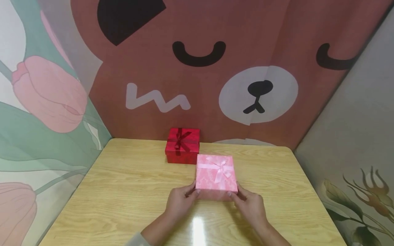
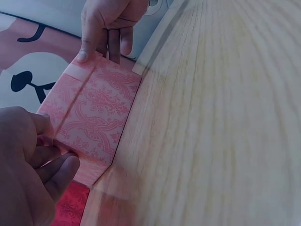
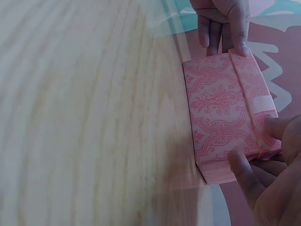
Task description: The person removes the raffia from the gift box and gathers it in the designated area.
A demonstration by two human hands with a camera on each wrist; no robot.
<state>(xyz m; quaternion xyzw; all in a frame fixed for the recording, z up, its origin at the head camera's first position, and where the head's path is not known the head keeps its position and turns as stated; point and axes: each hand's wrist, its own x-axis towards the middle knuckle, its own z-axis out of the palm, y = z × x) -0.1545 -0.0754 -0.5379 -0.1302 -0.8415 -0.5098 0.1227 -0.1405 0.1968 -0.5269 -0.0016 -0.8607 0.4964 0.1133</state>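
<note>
A pink gift box [image 1: 212, 177] with a patterned lid, pale ribbon and bow is between my two hands near the middle of the table. My left hand [image 1: 181, 203] grips its left front corner, thumb on the front face and fingers along the side. At the right front corner my right hand [image 1: 251, 207] holds it the same way. Both wrist views show the lid [image 2: 77, 77] fitted over the box body [image 3: 216, 103], whose lower edge looks to be at the tabletop. Just behind and left stands a red gift box [image 1: 182, 146] with a dark red ribbon.
The wooden table [image 1: 123, 191] runs back to a wall hanging [image 1: 147, 61] with a bear's face. A flower-printed covering [image 1: 46, 92] borders the left side, and a grey wall [image 1: 354, 136] with painted flowers the right. Light reflects off the table's front.
</note>
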